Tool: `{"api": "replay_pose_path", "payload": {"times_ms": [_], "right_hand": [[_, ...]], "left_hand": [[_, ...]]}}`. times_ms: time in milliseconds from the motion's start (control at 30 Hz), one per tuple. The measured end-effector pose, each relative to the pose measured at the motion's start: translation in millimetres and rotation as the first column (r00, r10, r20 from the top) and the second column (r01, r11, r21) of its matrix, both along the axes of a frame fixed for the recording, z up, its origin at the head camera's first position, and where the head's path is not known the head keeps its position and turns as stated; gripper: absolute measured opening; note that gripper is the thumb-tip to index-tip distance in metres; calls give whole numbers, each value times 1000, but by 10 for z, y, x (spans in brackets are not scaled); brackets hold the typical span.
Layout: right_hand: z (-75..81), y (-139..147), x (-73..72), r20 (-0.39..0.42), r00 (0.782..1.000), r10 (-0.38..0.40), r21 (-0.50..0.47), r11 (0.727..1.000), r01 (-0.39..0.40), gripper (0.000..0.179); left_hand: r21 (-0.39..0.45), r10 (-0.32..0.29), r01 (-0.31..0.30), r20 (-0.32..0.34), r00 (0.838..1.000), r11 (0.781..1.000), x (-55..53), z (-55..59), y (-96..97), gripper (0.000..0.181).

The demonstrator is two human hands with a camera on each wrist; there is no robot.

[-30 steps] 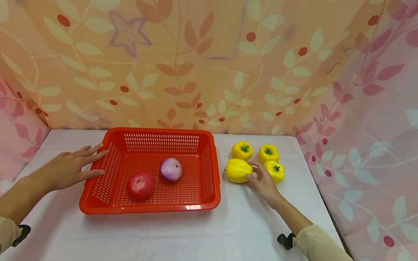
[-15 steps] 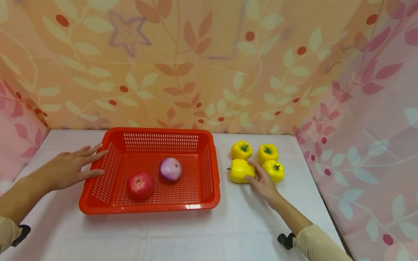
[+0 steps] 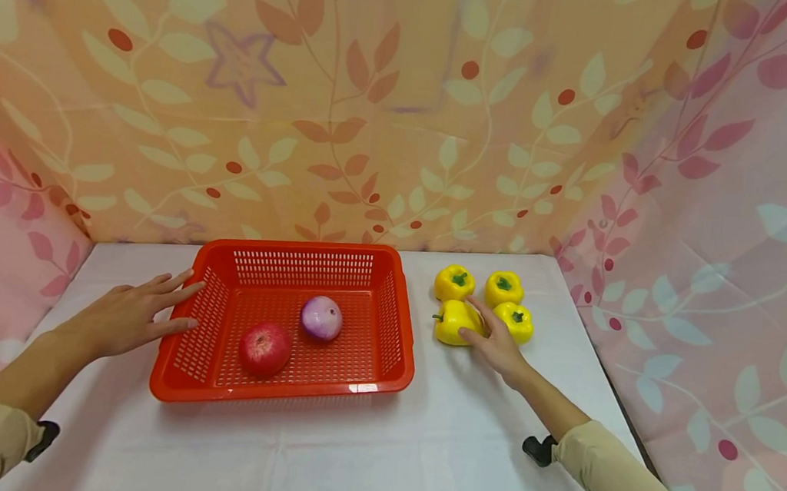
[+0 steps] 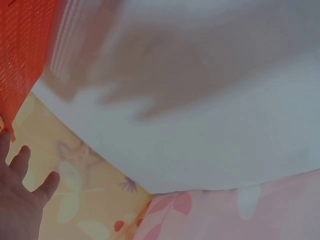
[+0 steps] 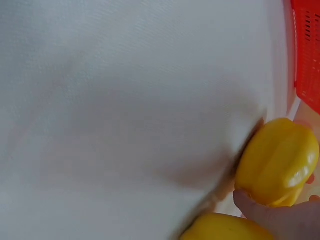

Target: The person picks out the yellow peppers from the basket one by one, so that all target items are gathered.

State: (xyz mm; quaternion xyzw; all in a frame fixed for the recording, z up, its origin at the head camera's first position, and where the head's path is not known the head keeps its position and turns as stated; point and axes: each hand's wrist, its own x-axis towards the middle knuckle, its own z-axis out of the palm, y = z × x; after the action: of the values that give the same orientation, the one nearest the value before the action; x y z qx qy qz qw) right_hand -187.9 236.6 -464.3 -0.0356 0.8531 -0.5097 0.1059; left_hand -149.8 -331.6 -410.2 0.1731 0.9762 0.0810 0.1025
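My left hand [image 3: 126, 317] lies with spread, fairly straight fingers at the left rim of a red plastic basket [image 3: 284, 400]. Inside the basket sit a red pomegranate [image 3: 265, 349] and a purple onion [image 3: 321, 318]. My right hand [image 3: 499, 352] holds a yellow bell pepper [image 3: 453, 323] lying on its side, stem toward the basket, thumb on the near side and fingers on the far side. In the right wrist view the thumb presses that pepper [image 5: 277, 160] at its lower end. Three more yellow bell peppers stand close by: one behind [image 3: 454, 283], two to the right [image 3: 504, 289].
A white cloth [image 3: 348, 465] covers the table. Floral curtains [image 3: 403, 123] rise behind and at both sides. In the right wrist view another yellow pepper [image 5: 225, 229] lies just below the thumb, and the basket's corner [image 5: 307, 55] shows at upper right.
The held pepper has shifted slightly right, away from the basket, and its stem now shows more clearly. My right hand has barely moved; the left hand stays at the rim.
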Motion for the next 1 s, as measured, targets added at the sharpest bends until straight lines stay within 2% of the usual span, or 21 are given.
{"api": "replay_pose_path", "payload": {"times_ms": [200, 500, 700, 867, 1000], "right_hand": [[156, 9, 11, -13, 998, 59, -6, 998, -60, 62], [462, 37, 53, -59, 988, 142, -21, 989, -143, 62], [719, 156, -47, -98, 978, 185, 24, 983, -183, 64], [998, 320, -209, -166, 972, 166, 155, 978, -140, 68], [1197, 461, -346, -218, 959, 178, 326, 940, -100, 72]], "left_hand": [[-8, -13, 13, -14, 1000, 1000, -15, 17, 17, 79], [-79, -31, 28, -40, 999, 996, -78, 32, -8, 84], [-81, -56, 50, -72, 996, 995, -99, 61, 9, 81], [-86, -77, 67, -117, 990, 994, -117, 88, 12, 78], [-84, -81, 70, -131, 988, 994, -127, 97, 3, 76]]}}
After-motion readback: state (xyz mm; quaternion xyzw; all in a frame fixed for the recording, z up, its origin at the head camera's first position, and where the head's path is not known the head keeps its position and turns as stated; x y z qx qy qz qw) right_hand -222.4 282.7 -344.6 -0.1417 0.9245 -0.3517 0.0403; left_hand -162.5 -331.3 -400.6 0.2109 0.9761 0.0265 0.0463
